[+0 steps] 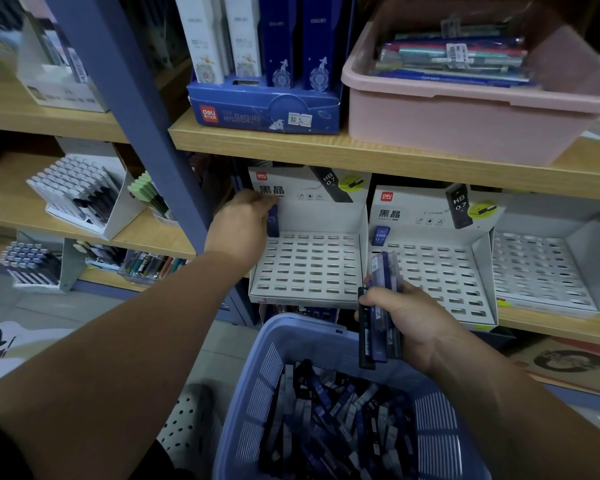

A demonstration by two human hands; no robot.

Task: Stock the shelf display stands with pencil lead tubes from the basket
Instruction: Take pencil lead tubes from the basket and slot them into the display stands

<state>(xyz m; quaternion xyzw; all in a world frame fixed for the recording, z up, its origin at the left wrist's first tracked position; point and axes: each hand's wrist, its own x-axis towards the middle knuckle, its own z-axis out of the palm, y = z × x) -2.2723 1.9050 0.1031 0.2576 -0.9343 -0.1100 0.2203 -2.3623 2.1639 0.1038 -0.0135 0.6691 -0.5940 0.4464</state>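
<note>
Left hand grips one lead tube upright, long axis vertical, at back-left corner slot of left display stand. Right hand clutches spare tubes above basket.

Bare forearms, left hand, right hand

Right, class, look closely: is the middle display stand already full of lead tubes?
No, the middle display stand holds only one blue tube, upright in its back left corner, and the rest of it stands empty.
</note>
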